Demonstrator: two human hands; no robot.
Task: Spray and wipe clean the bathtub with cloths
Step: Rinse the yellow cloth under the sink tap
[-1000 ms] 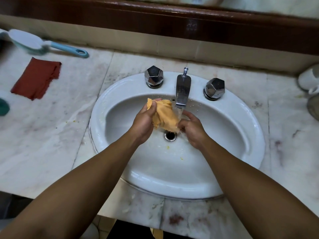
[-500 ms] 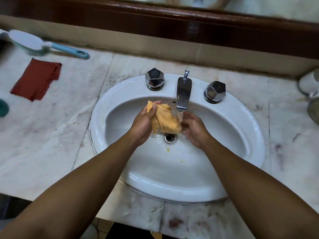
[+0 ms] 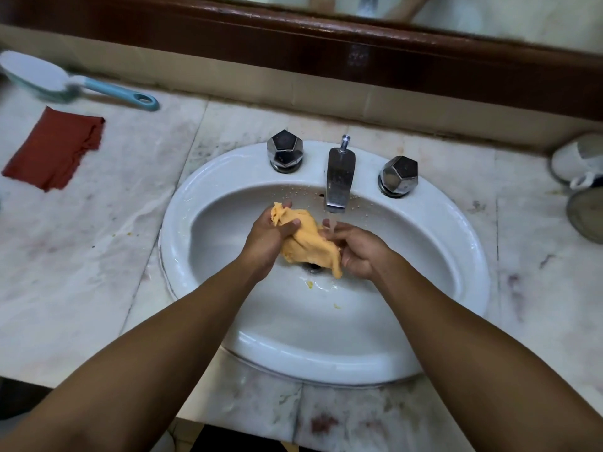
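Held the orange cloth (image 3: 305, 244) bunched between the curled fingers (image 3: 341, 231) of the left hand (image 3: 266, 238) and right hand (image 3: 359, 252), just under the running faucet (image 3: 339, 177), mid-rinse; likely needed a wring next, before wiping.

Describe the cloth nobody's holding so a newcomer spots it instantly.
Start at the white sink in the marble counter and look left. A flat red cloth lies there, in front of the blue-handled brush. Unlike it, the yellow cloth is bunched in the left hand and right hand under the tap.
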